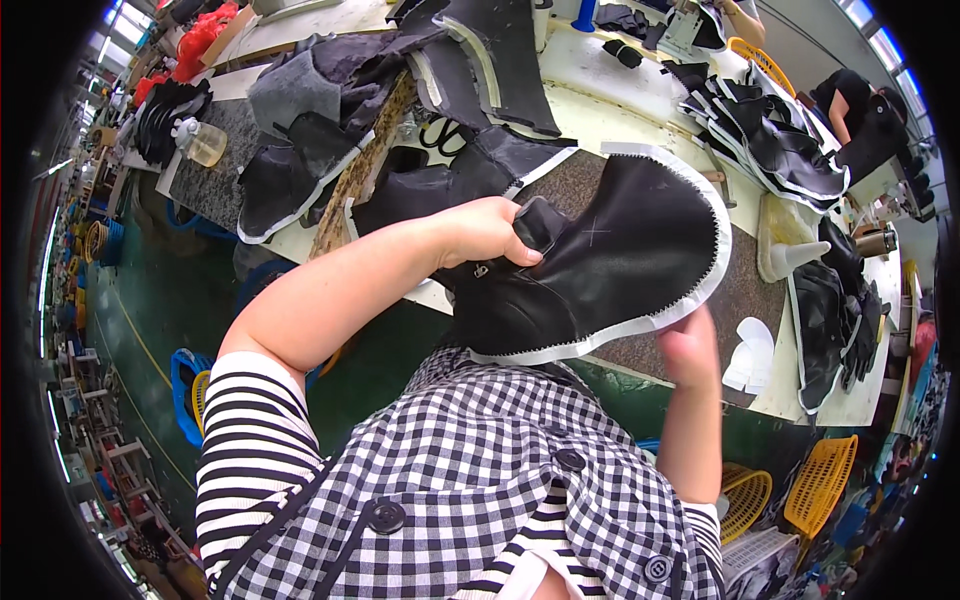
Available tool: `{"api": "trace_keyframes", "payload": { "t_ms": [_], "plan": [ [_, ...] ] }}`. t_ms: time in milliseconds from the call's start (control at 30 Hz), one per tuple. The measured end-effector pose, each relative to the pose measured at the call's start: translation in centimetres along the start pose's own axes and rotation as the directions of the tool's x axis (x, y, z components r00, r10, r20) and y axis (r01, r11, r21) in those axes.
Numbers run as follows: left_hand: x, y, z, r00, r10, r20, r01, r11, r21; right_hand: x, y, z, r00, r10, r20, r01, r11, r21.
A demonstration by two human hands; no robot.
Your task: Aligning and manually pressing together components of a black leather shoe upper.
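A large black leather-like piece (640, 225) with a white, zigzag-edged border is held up in front of me, over the near side of the work table. My left hand (490, 235) grips its left part. The thumb presses on top near a small folded black flap, while the other fingers are mostly hidden. Beside the piece's lower right border, my right hand (688, 345) is smeared by motion. Its fingers do not show clearly, so whether it touches the border cannot be told. Another black piece with white edging (430, 195) lies just beyond my left hand.
Dark pieces (765, 140) are heaped at the far right, near a white cone (800, 258). White cut-outs (750, 355) lie at the table's near edge. Scissors (443, 136) and a bottle (203, 142) are to the left. Yellow baskets (822, 485) stand below right. A person (865, 120) is at right.
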State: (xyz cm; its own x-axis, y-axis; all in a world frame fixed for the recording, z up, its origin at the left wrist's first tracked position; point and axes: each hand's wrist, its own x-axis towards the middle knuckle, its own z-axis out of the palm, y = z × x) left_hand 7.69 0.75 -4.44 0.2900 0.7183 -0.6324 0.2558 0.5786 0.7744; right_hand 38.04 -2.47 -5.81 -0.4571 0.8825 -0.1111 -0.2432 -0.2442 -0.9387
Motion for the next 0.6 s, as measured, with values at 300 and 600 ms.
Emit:
{"api": "trace_keyframes", "payload": {
  "t_ms": [300,600],
  "plan": [
    [-1.3,-0.9,5.4,0.452,0.882,-0.134,-0.599,0.411,0.687,1.1,5.1,2.7,0.849,0.298,-0.437,-0.027,0.849,0.527],
    [-1.1,-0.8,5.0,0.932,0.300,-0.205,-0.284,0.953,0.103,2.4,2.3,1.9,0.928,0.185,-0.323,0.018,0.845,0.534]
  ]
}}
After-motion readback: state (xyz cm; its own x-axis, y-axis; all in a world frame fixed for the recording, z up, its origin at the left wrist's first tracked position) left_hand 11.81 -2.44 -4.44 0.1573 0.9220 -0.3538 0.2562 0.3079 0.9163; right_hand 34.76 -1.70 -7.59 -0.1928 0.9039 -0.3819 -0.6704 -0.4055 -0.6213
